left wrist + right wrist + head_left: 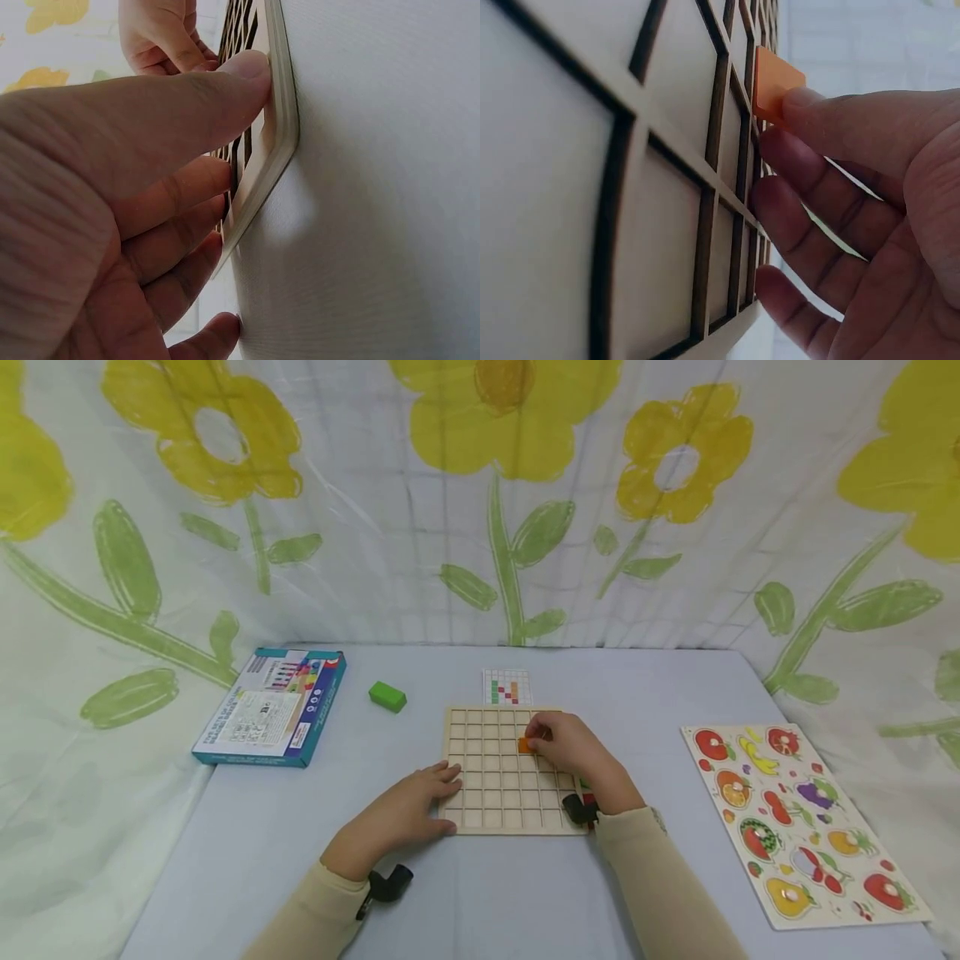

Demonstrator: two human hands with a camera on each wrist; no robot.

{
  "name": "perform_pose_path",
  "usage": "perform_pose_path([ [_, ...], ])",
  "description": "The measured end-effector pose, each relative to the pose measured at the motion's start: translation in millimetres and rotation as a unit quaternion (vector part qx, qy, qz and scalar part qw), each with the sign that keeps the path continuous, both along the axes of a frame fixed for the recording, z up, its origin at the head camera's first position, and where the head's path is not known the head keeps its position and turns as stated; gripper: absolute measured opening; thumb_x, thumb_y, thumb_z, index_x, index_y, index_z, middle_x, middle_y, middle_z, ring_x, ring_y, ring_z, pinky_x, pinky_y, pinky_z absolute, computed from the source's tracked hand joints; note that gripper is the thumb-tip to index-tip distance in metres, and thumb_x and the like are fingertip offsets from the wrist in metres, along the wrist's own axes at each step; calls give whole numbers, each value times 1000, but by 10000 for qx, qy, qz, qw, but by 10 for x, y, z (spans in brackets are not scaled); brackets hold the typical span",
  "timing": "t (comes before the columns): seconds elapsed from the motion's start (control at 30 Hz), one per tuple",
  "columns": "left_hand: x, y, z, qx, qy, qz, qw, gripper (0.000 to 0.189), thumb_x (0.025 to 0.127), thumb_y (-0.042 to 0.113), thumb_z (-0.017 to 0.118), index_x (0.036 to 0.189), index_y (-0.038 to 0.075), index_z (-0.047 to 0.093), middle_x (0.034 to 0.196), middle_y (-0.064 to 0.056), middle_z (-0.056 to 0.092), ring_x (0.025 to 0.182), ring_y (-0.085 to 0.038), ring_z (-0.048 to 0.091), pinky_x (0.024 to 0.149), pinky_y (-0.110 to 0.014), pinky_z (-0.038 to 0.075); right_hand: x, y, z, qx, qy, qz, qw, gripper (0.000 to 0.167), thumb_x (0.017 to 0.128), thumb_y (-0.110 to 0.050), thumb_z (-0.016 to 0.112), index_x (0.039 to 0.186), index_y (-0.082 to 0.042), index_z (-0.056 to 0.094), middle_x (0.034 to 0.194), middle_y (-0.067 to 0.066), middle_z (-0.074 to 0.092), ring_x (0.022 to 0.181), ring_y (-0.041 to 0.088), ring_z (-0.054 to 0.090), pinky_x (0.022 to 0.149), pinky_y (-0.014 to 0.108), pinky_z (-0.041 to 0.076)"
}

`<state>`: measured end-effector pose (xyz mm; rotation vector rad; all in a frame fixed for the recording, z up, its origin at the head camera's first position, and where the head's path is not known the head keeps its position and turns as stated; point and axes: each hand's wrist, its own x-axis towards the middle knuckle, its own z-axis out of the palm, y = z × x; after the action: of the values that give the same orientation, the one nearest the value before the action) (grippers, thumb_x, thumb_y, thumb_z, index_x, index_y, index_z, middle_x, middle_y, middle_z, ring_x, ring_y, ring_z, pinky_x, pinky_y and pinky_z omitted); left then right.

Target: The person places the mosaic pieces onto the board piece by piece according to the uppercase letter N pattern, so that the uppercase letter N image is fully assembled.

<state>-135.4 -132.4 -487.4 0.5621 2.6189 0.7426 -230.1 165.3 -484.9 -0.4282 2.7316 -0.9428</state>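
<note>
A wooden grid board (491, 797) lies flat on the table. On its left edge rests my left hand (408, 806), its fingers spread over the rim; the left wrist view shows the thumb (247, 71) lying along the near corner. Over the upper right of the board, my right hand (570, 747) pinches an orange square tile (523, 746). In the right wrist view, the thumb presses the tile's face (776, 79) and its lower side meets the grid. The other fingertips touch or hover close to the board; I cannot tell which.
Behind the board lies a small pattern card (507, 687) with coloured squares. A green block (387, 697) sits to its left, beside a boxed set (270, 707). At right lies a fruit puzzle board (806, 827). Red and green pieces (588, 795) show partly under my right wrist.
</note>
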Motion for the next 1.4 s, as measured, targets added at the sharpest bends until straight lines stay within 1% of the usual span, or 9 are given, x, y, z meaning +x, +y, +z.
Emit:
perform_pose_path([
  [0.2,8,6,29,-15,-3,17,10000,69,94,22,88,154,4,61,172,-7,46,165,-33,34,134,-57,31,-32,-5,-12,72,27,137,9999,6,106,-15,73,108,-13,77,106,3,73,92,19,65,88,44,58],
  [0.5,18,23,22,-8,-47,49,10000,69,93,22,88,154,5,61,172,-6,47,165,-32,34,133,-58,32,-17,18,-2,116,-19,103,9999,8,106,-15,72,110,-13,79,107,4,73,95,20,65,91,45,58],
  [0.63,19,32,24,-13,-48,17,10000,69,93,23,88,154,5,61,172,-6,46,165,-32,34,134,-58,31,41,233,66,-141,196,-38,9997,16,108,-14,69,120,-9,78,113,8,73,100,24,66,90,45,58],
  [0.7,20,32,30,-3,-24,-1,10000,70,93,23,89,154,4,61,172,-7,46,165,-33,34,134,-58,31,82,401,118,-240,339,-241,9988,19,109,-13,67,124,-7,77,116,9,73,103,26,66,89,45,57],
  [0.83,15,25,27,0,8,29,10000,70,92,23,90,153,3,62,172,-7,47,165,-33,35,133,-57,32,161,745,171,-119,490,-669,9965,22,108,-13,68,126,-6,76,118,12,72,105,29,64,87,43,57],
  [0.93,15,20,8,-27,13,93,10000,69,92,23,89,153,4,62,172,-6,47,165,-32,34,134,-57,32,242,933,147,218,274,-942,9949,19,106,-14,69,123,-7,76,113,11,72,103,29,63,88,42,58],
  [1.13,19,17,-3,-69,46,113,9999,70,92,23,89,154,5,62,172,-5,47,165,-31,34,134,-57,31,498,1123,60,548,-686,-1089,9902,19,100,-23,80,112,-9,76,104,7,71,96,25,62,84,38,57],
  [1.27,8,16,-12,-92,61,135,9998,70,92,23,90,154,6,62,172,-5,47,166,-30,34,134,-56,31,614,1133,10,582,-624,-1122,9900,27,95,-28,86,112,-9,77,106,7,72,97,25,61,83,37,56],
  [1.4,7,22,-30,-116,50,153,9998,70,92,24,90,154,6,62,172,-4,47,166,-29,33,135,-55,30,660,1083,-32,563,-484,-1167,9904,30,93,-30,88,113,-9,78,112,7,72,103,26,61,89,41,58],
])
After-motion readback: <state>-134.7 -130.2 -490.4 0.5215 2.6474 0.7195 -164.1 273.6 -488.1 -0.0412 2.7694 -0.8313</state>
